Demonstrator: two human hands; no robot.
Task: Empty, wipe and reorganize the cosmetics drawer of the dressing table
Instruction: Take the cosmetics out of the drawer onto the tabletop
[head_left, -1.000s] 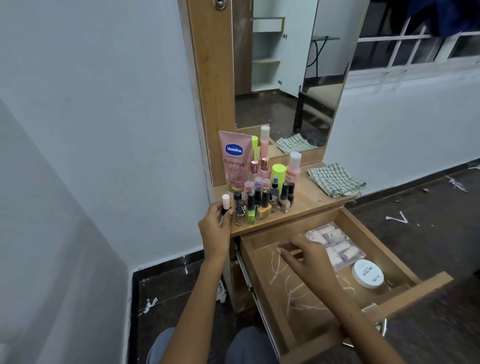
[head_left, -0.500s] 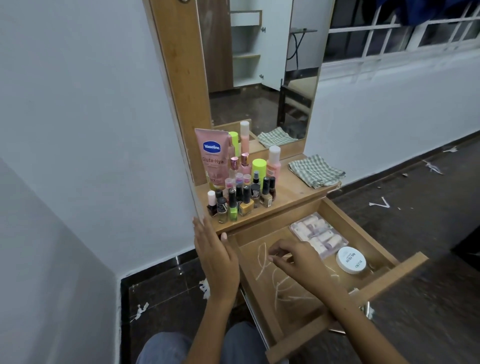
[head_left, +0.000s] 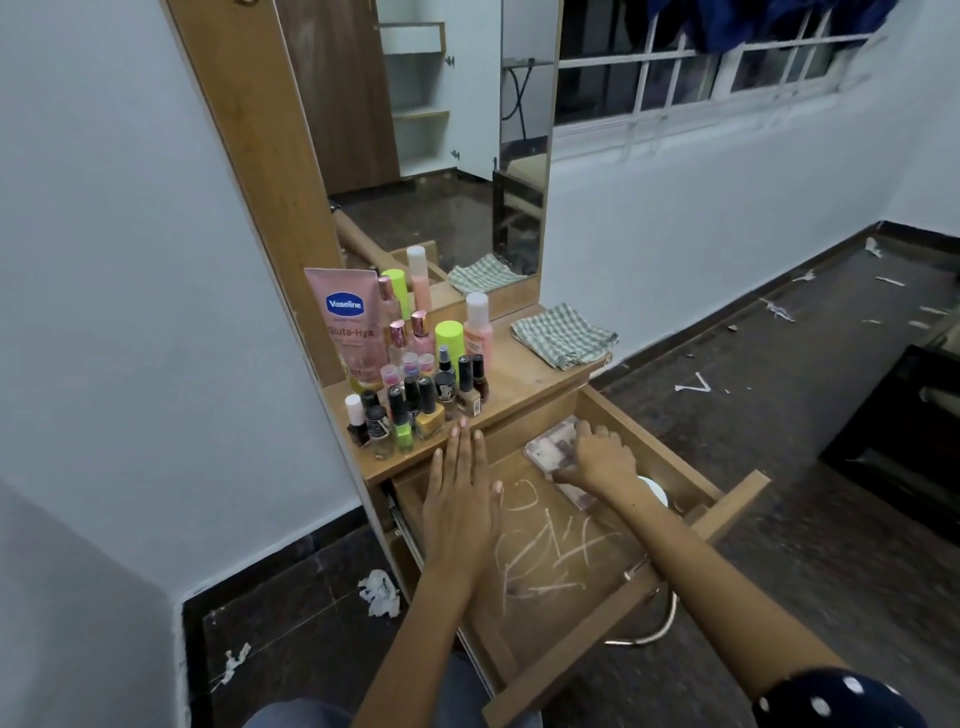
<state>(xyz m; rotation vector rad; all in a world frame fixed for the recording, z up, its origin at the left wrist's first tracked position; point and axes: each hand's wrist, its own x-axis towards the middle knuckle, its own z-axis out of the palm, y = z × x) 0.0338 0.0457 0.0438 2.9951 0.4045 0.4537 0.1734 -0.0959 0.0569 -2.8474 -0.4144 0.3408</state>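
Note:
The wooden drawer (head_left: 727, 499) of the dressing table stands pulled out, its bottom marked with white scribbles. At its back lies a clear plastic case (head_left: 548, 449) of small pale items; my right hand (head_left: 597, 460) grips the case with curled fingers. A white round jar (head_left: 655, 491) sits behind my right wrist, mostly hidden. My left hand (head_left: 460, 493) is flat with straight fingers over the drawer's back left, its fingertips at the tabletop edge. Several nail polish bottles (head_left: 415, 410) and a pink Vaseline tube (head_left: 349, 325) stand on the tabletop.
A folded checked cloth (head_left: 563, 335) lies on the tabletop's right side below the mirror (head_left: 441, 135). Crumpled white paper (head_left: 379, 592) and scraps lie on the dark floor. A metal ring (head_left: 654, 626) hangs under the drawer front.
My right hand has moved from the drawer's middle to its back and taken hold of the clear case. My left hand came off the white-capped bottle and now lies flat over the drawer.

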